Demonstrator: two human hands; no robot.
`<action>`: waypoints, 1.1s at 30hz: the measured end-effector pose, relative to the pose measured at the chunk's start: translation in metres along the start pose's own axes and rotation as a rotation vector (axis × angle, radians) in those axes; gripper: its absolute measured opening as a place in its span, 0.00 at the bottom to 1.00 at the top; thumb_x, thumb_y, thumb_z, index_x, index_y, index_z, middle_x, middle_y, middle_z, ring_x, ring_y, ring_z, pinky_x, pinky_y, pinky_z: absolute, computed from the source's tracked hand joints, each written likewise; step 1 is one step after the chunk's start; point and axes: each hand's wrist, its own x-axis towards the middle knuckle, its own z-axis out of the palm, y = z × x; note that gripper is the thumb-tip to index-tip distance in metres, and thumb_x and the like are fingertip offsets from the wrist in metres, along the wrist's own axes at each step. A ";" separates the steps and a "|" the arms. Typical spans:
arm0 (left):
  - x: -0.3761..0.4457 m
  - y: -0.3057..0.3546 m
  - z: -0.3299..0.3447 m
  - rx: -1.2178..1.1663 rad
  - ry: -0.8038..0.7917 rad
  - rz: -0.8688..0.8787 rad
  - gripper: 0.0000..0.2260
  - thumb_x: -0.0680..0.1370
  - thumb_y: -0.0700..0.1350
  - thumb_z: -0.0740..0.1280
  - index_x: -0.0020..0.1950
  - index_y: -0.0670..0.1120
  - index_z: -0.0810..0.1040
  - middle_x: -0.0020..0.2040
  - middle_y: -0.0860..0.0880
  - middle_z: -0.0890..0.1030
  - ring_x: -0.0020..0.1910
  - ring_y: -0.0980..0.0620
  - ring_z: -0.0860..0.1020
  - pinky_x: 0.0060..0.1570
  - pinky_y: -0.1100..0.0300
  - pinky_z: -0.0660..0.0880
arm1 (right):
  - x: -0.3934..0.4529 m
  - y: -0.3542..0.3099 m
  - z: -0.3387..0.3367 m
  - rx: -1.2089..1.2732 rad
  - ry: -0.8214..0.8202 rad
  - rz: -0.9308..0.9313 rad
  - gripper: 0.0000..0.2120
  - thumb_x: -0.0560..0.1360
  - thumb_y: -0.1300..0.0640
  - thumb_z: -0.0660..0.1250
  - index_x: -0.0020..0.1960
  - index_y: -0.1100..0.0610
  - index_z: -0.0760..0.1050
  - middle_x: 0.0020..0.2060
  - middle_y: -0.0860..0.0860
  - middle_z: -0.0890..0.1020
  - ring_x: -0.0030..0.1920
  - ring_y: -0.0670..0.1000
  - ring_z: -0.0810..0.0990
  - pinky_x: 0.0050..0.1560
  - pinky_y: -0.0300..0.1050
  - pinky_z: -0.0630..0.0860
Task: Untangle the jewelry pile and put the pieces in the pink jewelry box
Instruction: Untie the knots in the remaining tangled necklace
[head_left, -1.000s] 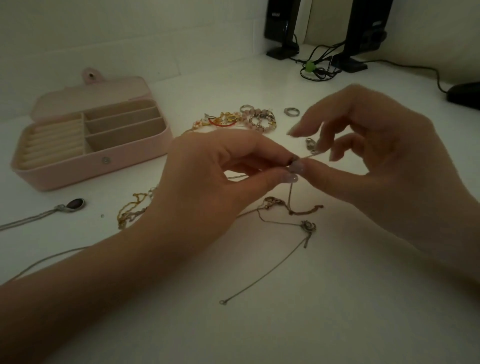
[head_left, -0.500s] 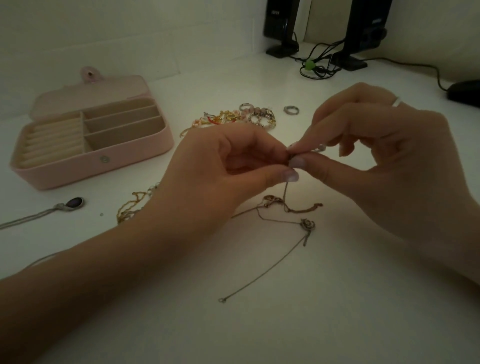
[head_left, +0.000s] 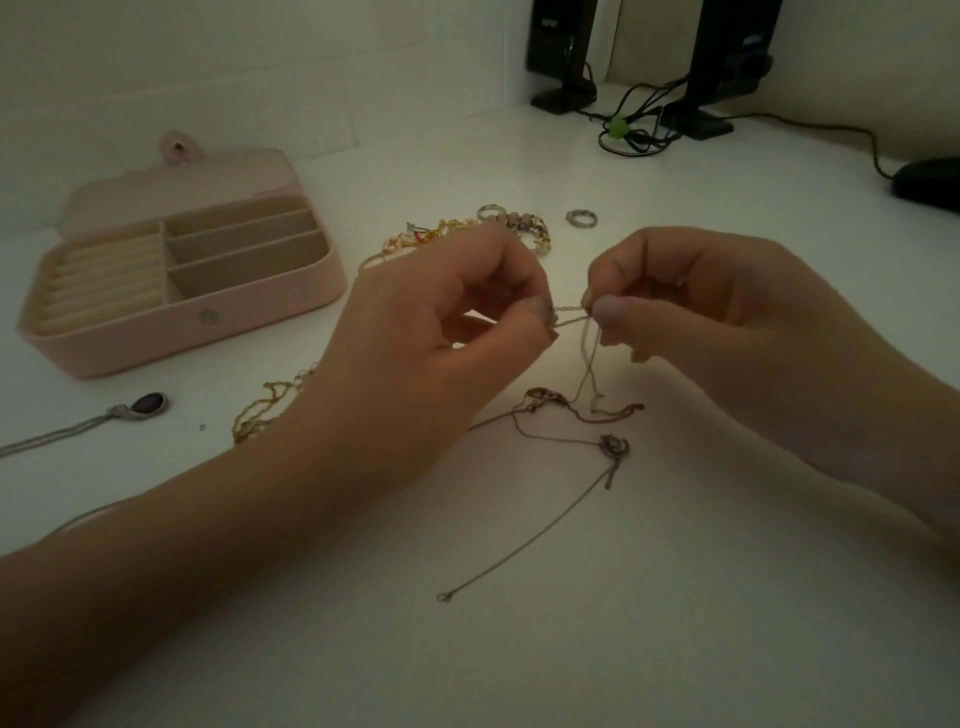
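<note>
The white desk (head_left: 571, 649) carries an open pink jewelry box (head_left: 156, 332) at far left, a silver ring (head_left: 581, 217) beyond, thin tangled chains (head_left: 571, 415) at centre and black stands (head_left: 563, 98) at the far right.

A thin chain (head_left: 569, 310) stretched taut above the table, its loose strands hanging to a tangle of chains (head_left: 576, 415) below. The pink jewelry box (head_left: 182, 291) lay open at left, its compartments holding nothing visible.
</note>
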 end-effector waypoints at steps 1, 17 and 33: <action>0.000 0.000 0.000 -0.049 -0.011 -0.021 0.06 0.73 0.46 0.63 0.42 0.44 0.76 0.39 0.51 0.82 0.42 0.54 0.82 0.44 0.60 0.78 | 0.000 -0.001 0.000 0.039 -0.009 0.013 0.03 0.68 0.51 0.66 0.39 0.48 0.78 0.32 0.44 0.80 0.34 0.42 0.77 0.37 0.35 0.73; 0.001 0.004 0.005 -0.467 -0.055 -0.237 0.07 0.73 0.41 0.68 0.44 0.43 0.70 0.36 0.47 0.82 0.34 0.50 0.81 0.39 0.59 0.79 | 0.001 -0.005 0.005 0.261 -0.088 0.154 0.05 0.68 0.55 0.68 0.41 0.56 0.76 0.31 0.47 0.79 0.32 0.45 0.76 0.34 0.36 0.75; 0.001 0.010 0.004 -0.088 -0.014 -0.157 0.02 0.73 0.42 0.70 0.40 0.46 0.81 0.28 0.53 0.74 0.23 0.62 0.68 0.23 0.74 0.63 | 0.001 -0.003 0.005 0.159 -0.061 0.108 0.05 0.76 0.62 0.63 0.42 0.55 0.75 0.27 0.48 0.77 0.30 0.43 0.76 0.35 0.37 0.76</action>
